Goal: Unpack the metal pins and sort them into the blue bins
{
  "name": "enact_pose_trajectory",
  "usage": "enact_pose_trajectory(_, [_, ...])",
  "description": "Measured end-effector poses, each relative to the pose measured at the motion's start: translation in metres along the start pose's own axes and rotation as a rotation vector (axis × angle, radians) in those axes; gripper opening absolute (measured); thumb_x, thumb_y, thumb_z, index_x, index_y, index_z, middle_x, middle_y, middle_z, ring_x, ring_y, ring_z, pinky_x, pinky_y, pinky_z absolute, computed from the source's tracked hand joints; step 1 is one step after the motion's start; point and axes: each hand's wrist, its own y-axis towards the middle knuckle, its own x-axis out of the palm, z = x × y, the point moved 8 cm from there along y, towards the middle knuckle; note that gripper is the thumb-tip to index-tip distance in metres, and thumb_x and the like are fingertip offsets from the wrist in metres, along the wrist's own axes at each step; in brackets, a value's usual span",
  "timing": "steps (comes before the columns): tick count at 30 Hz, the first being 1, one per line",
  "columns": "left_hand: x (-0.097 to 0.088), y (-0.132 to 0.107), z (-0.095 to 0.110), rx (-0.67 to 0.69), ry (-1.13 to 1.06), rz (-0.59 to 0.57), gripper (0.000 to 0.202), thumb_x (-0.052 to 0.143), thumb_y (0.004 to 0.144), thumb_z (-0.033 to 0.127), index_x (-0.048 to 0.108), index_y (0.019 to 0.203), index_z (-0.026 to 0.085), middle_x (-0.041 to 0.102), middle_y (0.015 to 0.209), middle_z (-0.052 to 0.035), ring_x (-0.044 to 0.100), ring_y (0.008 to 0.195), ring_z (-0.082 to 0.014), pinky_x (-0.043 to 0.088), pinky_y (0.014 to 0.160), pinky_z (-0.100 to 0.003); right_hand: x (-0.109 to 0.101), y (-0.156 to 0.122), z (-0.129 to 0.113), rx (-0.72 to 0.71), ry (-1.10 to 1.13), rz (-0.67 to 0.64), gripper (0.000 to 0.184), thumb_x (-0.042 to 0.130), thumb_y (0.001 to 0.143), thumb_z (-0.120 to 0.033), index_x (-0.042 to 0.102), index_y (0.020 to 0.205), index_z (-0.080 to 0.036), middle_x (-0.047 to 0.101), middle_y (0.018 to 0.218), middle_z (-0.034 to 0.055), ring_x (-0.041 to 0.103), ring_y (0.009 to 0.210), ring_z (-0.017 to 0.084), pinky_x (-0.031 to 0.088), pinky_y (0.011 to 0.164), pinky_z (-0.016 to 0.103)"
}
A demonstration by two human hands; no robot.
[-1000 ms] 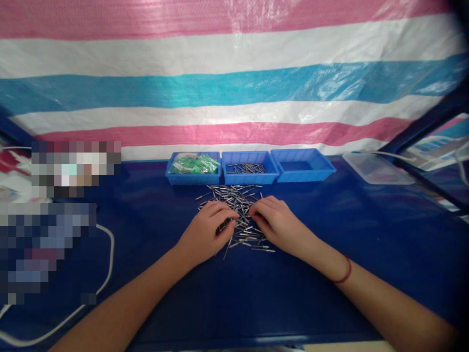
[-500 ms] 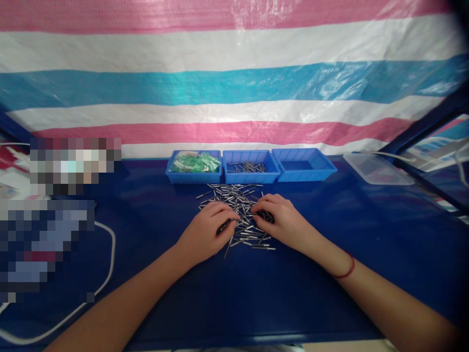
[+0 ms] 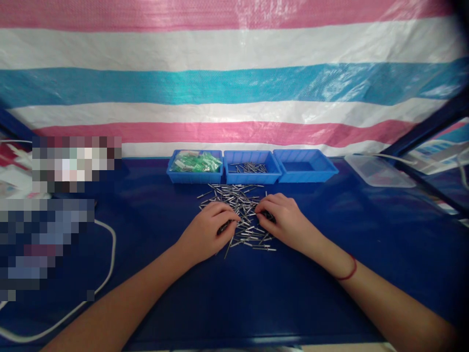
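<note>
A loose pile of silvery blind rivets lies on the blue tabletop, pointing every which way. My left hand curls over the pile's left side, thumb and fingertips close together with rivets showing in the gap. On the right side, my right hand curves in the same manner, rivets visible between its thumb and fingers. How many rivets each hand grips is hidden by the palms. Behind the pile, the middle blue bin contains more rivets.
The left blue bin holds green-and-clear plastic packets. Beside the middle bin stands a right blue bin, with a translucent lid farther right. A white cable loops over the table at left. A striped sheet hangs behind.
My right hand has shifted very slightly to the right, its fingertips drawing a little closer to the thumb. My left hand stays nearly still. The view has moved slightly.
</note>
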Motion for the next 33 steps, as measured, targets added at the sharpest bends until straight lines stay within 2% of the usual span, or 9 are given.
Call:
enact_pose_trajectory(3, [-0.001,-0.001,0.0,-0.009,0.011,0.01,0.019,0.051,0.09,0.017,0.065,0.102,0.019,0.064,0.104,-0.0072,0.059,0.1,-0.0191,0.047,0.092,-0.035,-0.007,-0.002,-0.005,0.006,-0.032,0.02,0.007,0.056,0.085,-0.019,0.061,0.08,-0.021,0.067,0.086,0.0042,0.057,0.086,0.022,0.035,0.075,0.036])
enact_pose_trajectory(8, [-0.002,-0.002,0.001,-0.001,0.054,0.017,0.021,0.051,0.09,0.017,0.063,0.107,0.018,0.063,0.109,-0.0084,0.056,0.105,-0.0203,0.045,0.095,-0.037,-0.018,-0.006,-0.01,0.051,0.034,0.04,0.008,0.055,0.083,-0.015,0.059,0.08,-0.021,0.064,0.072,-0.0004,0.058,0.071,0.017,0.034,0.078,0.037])
enact_pose_trajectory(10, [-0.002,-0.002,0.001,0.003,0.063,0.011,0.021,0.052,0.09,0.018,0.063,0.108,0.018,0.063,0.109,-0.0084,0.056,0.106,-0.0205,0.044,0.096,-0.037,-0.019,-0.006,-0.012,0.065,0.132,0.057,0.01,0.055,0.08,-0.012,0.059,0.078,-0.021,0.064,0.073,-0.0009,0.059,0.07,0.017,0.037,0.077,0.036])
enact_pose_trajectory(14, [-0.003,-0.001,0.005,0.022,0.065,0.032,0.029,0.061,0.088,0.03,0.06,0.114,0.017,0.064,0.108,-0.0085,0.057,0.104,-0.0215,0.045,0.095,-0.037,-0.016,-0.007,-0.016,0.115,0.482,0.067,0.012,0.055,0.078,-0.011,0.06,0.079,-0.022,0.066,0.078,0.0,0.062,0.074,0.016,0.044,0.07,0.03])
enact_pose_trajectory(17, [-0.004,0.0,0.013,0.073,0.032,0.048,0.025,0.063,0.087,0.034,0.063,0.106,0.018,0.067,0.098,-0.0056,0.059,0.096,-0.02,0.046,0.089,-0.035,-0.012,-0.009,-0.024,0.119,0.642,0.061,0.01,0.056,0.079,-0.015,0.062,0.082,-0.022,0.068,0.081,0.0012,0.063,0.078,0.017,0.048,0.071,0.029])
enact_pose_trajectory(22, [-0.008,-0.001,0.019,0.078,-0.05,0.115,0.011,0.061,0.089,0.028,0.064,0.093,0.018,0.067,0.088,-0.0032,0.061,0.086,-0.0161,0.047,0.08,-0.029,-0.01,-0.011,-0.03,0.12,0.716,0.09,0.008,0.057,0.08,-0.016,0.063,0.082,-0.021,0.068,0.08,0.0017,0.062,0.077,0.016,0.047,0.07,0.029])
enact_pose_trajectory(25, [-0.01,-0.002,0.019,0.068,-0.08,0.155,0.008,0.061,0.089,0.024,0.064,0.092,0.018,0.067,0.088,-0.0034,0.061,0.085,-0.0152,0.048,0.079,-0.028,-0.005,-0.012,-0.03,0.143,0.787,0.037,0.005,0.058,0.083,-0.021,0.062,0.085,-0.02,0.064,0.075,0.0015,0.058,0.069,0.015,0.045,0.063,0.027])
enact_pose_trajectory(28, [-0.013,-0.003,0.018,0.068,-0.097,0.183,0.006,0.06,0.089,0.021,0.064,0.093,0.018,0.066,0.089,-0.0041,0.062,0.086,-0.0149,0.048,0.079,-0.027,0.004,-0.013,-0.031,0.192,0.882,-0.074,0.016,0.057,0.087,-0.031,0.062,0.095,-0.019,0.057,0.068,-0.0003,0.049,0.057,0.012,0.038,0.051,0.025])
enact_pose_trajectory(33, [-0.014,-0.003,0.021,0.1,-0.071,0.186,0.009,0.06,0.088,0.02,0.065,0.096,0.019,0.066,0.091,-0.0049,0.062,0.086,-0.0149,0.049,0.079,-0.028,0.004,-0.011,-0.034,0.178,0.884,-0.092,0.019,0.054,0.09,-0.034,0.064,0.092,-0.018,0.06,0.078,0.0024,0.049,0.062,0.012,0.038,0.053,0.026])
